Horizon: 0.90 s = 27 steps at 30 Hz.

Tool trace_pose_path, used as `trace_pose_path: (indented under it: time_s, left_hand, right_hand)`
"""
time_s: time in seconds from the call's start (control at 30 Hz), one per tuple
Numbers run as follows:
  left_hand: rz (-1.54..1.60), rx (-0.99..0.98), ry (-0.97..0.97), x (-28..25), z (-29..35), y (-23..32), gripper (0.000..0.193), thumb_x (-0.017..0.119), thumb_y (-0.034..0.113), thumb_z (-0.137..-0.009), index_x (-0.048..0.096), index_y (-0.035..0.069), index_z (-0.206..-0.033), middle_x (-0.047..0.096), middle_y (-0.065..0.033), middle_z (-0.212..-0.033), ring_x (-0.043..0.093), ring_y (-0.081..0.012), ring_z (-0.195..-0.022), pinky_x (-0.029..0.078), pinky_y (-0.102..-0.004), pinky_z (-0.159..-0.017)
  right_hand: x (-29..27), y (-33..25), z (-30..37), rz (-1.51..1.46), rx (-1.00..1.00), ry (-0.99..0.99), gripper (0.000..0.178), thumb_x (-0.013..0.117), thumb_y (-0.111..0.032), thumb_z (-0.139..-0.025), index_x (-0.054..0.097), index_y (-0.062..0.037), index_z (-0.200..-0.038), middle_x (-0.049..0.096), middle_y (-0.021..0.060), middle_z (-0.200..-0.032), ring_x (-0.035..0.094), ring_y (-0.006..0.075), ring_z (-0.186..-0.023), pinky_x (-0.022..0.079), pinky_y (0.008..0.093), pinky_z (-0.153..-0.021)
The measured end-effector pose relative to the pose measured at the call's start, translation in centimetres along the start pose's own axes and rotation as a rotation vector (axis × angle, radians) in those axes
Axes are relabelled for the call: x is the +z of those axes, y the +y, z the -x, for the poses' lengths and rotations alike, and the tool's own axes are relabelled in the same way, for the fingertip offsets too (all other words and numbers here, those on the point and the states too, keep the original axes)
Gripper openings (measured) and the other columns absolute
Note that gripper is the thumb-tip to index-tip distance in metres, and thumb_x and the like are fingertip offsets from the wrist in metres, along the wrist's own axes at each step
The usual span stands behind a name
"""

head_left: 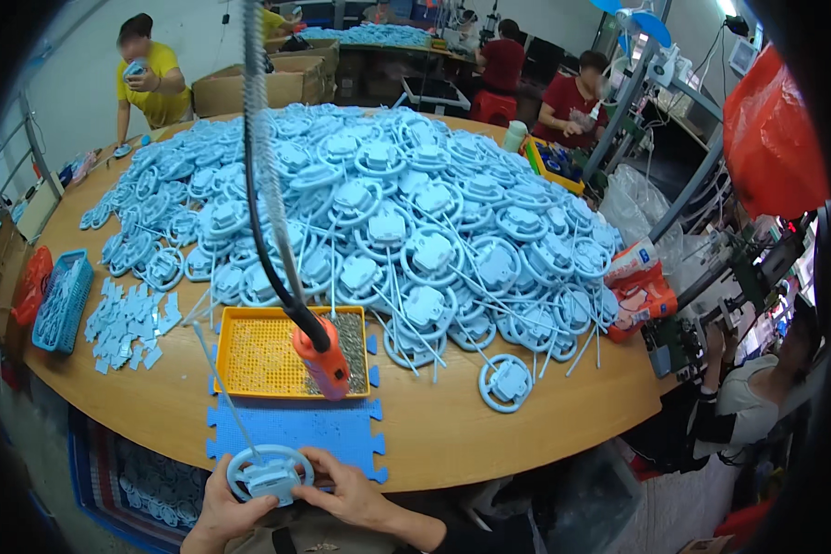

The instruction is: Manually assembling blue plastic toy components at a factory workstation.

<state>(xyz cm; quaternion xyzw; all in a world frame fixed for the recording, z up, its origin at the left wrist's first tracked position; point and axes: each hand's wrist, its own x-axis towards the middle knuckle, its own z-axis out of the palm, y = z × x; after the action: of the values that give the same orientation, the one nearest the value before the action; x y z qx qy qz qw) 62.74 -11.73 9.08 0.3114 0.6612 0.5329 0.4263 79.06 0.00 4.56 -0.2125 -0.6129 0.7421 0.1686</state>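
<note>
Near the table's front edge, a light blue plastic wheel-shaped part [270, 475] with a boxy centre is held up between both hands. A long thin rod [222, 383] slants up and away from it. My left hand [223, 508] grips the ring's left side, thumb on the lower edge. Fingers of my right hand [349, 494] close on the right side. Just beyond lies a blue foam mat [295, 429]. On it rests a yellow tray [258, 355] with small metal pieces, probably screws, at its right end. An orange power screwdriver [323, 360] hangs over the tray from a cable.
A large heap of similar blue wheels [369, 203] covers the table's middle. Small flat blue pieces [134, 323] and a teal basket [62, 300] are at left. One wheel [505, 382] lies apart at right, near a red bag [639, 286]. Several people work around the table.
</note>
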Motion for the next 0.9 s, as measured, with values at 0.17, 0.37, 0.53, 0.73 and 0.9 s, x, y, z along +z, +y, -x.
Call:
trace_pose_path:
  time_s: [0.17, 0.37, 0.53, 0.73, 0.9]
  left_hand:
    - [0.107, 0.148, -0.027, -3.9, -7.8, 2.0, 0.063, 0.069, 0.008, -0.068, 0.043, 0.001, -0.124, 0.056, -0.0105, -0.112, 0.057, -0.0197, -0.101, 0.048, -0.0339, -0.087]
    - [-0.003, 0.262, -0.413, 0.2, -27.8, 13.5, 0.064, 0.069, 0.018, -0.075, 0.039, 0.001, -0.129, 0.056, -0.0138, -0.113, 0.061, -0.0215, -0.092, 0.051, -0.0335, -0.078]
    - [-0.067, 0.417, -0.031, 10.8, -37.9, 14.7, 0.099, 0.077, 0.042, -0.067, 0.025, -0.004, -0.138, 0.061, -0.0138, -0.092, 0.059, -0.0194, -0.071, 0.049, -0.0295, -0.059]
    - [-0.131, 0.641, -0.178, 1.5, -25.4, 10.5, 0.052, 0.067, 0.020, -0.080, 0.048, -0.001, -0.124, 0.061, -0.0063, -0.079, 0.056, -0.0118, -0.069, 0.047, -0.0261, -0.063]
    - [-0.161, 0.546, 0.004, -7.0, -16.7, 6.6, 0.033, 0.062, 0.009, -0.085, 0.056, 0.001, -0.116, 0.061, -0.0042, -0.089, 0.056, -0.0097, -0.080, 0.047, -0.0239, -0.069]
  right_hand:
    - [-13.4, -3.3, 3.2, 0.069, -0.427, 0.504, 0.042, 0.060, -0.006, -0.084, 0.046, -0.0008, -0.123, 0.060, 0.0113, -0.099, 0.059, 0.0163, -0.082, 0.048, 0.0301, -0.076]
    - [-15.9, -16.9, -2.0, 0.318, -0.608, 0.621, 0.076, 0.059, -0.003, -0.084, 0.013, -0.0037, -0.144, 0.058, 0.0088, -0.098, 0.055, 0.0123, -0.081, 0.047, 0.0255, -0.076]
    - [-12.2, -16.6, -2.9, 0.260, -0.510, 0.483, 0.101, 0.080, -0.025, -0.070, 0.016, -0.0008, -0.143, 0.056, 0.0107, -0.111, 0.054, 0.0185, -0.101, 0.043, 0.0344, -0.090]
    - [-11.3, -10.6, -5.5, 0.456, -0.399, 0.063, 0.122, 0.090, -0.027, -0.051, 0.015, -0.0028, -0.144, 0.047, 0.0151, -0.129, 0.045, 0.0250, -0.121, 0.037, 0.0401, -0.100]
    - [-7.8, -9.4, -6.2, 0.371, -0.279, 0.103, 0.048, 0.081, -0.018, -0.066, 0.060, -0.0040, -0.107, 0.063, 0.0051, -0.104, 0.056, 0.0182, -0.103, 0.040, 0.0337, -0.094]
